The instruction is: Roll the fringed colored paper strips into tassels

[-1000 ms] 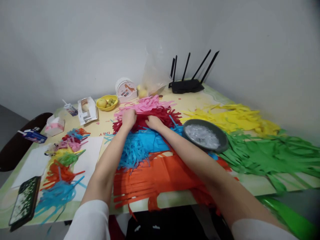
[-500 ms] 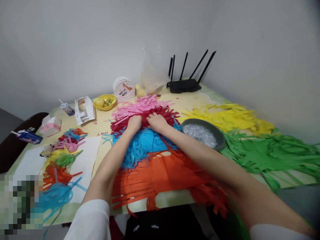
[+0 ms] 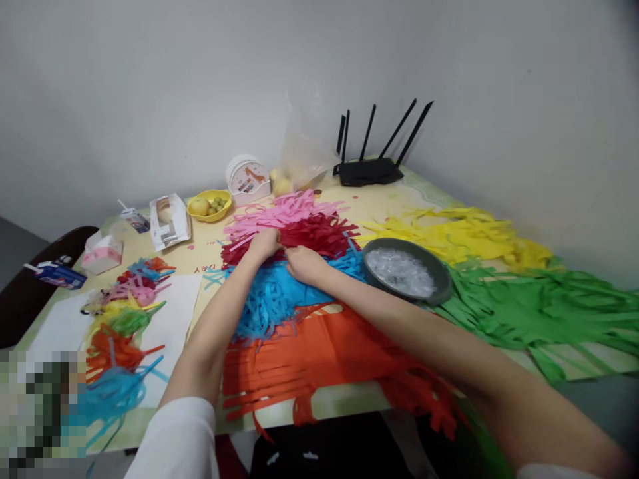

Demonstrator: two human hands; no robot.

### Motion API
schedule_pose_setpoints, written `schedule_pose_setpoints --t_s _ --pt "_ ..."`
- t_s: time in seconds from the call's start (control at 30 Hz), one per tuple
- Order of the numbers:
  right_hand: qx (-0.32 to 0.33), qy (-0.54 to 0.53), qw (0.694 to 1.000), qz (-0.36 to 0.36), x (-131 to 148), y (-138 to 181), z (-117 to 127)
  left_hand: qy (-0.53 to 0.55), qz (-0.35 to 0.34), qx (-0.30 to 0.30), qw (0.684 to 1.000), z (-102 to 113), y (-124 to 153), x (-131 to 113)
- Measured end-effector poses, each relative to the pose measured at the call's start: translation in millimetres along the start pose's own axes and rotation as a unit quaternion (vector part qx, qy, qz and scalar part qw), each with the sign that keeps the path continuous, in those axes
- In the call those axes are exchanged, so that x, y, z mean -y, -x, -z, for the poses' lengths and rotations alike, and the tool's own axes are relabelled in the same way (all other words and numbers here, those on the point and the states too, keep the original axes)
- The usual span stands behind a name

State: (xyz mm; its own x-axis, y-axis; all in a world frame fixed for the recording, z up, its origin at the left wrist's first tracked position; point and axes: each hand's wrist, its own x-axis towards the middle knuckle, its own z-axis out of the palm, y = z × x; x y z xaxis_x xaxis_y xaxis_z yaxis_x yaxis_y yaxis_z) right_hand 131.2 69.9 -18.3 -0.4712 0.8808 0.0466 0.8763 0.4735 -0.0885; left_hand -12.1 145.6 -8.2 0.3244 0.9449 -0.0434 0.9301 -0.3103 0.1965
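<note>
Dark red fringed paper [image 3: 319, 233] lies in the middle of the table. My left hand [image 3: 267, 243] is closed at its near edge, fingertips on the red paper. Beside it, almost touching, my right hand [image 3: 302, 263] is closed in a pinch at the same edge, over the blue sheet. Exactly what lies between the fingertips is partly hidden. Blue fringed paper [image 3: 272, 299] is under and in front of my hands. Closest to me is an orange fringed sheet [image 3: 324, 349], and behind the red lies pink fringed paper [image 3: 284, 209].
At the right are a grey bowl [image 3: 444, 283] of clear plastic pieces, yellow fringe [image 3: 469, 236] and green fringe [image 3: 539, 306]. Small coloured tassels [image 3: 127, 320] lie at the left. A black router [image 3: 369, 171], yellow fruit bowl [image 3: 222, 214] and tissue pack [image 3: 102, 253] stand farther back.
My right hand has moved left and toward me, from lying on the red paper to a pinch beside my left hand. My left hand has shifted slightly.
</note>
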Motion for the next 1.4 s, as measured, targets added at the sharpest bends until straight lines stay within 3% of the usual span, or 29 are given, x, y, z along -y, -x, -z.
schedule_pose_setpoints --t_s 0.23,0.57,0.97,1.07,1.2,1.4 --pt "0.006 -0.004 0.999 -0.051 1.9 -5.7 -13.8 0.006 0.015 0.009 1.0 18.6 3.5 7.6" --pt "-0.028 -0.003 0.99 -0.141 2.3 -15.6 -14.0 0.017 0.028 0.073 0.997 17.9 10.9 5.5" --pt "-0.043 -0.007 0.992 -0.121 6.7 -14.7 -8.1 0.039 0.047 0.076 0.995 17.8 9.8 4.9" --pt "-0.024 -0.018 0.991 -0.129 5.0 -15.4 -14.4 0.043 0.073 0.032 0.996 17.6 12.4 1.2" --pt "-0.005 -0.047 0.992 -0.121 2.4 -12.9 -21.6 0.049 0.138 -0.112 0.983 31.7 16.4 3.2" --pt "-0.012 -0.137 0.977 -0.164 2.0 -15.7 -17.7 0.076 0.203 -0.295 0.931 93.4 25.5 35.3"
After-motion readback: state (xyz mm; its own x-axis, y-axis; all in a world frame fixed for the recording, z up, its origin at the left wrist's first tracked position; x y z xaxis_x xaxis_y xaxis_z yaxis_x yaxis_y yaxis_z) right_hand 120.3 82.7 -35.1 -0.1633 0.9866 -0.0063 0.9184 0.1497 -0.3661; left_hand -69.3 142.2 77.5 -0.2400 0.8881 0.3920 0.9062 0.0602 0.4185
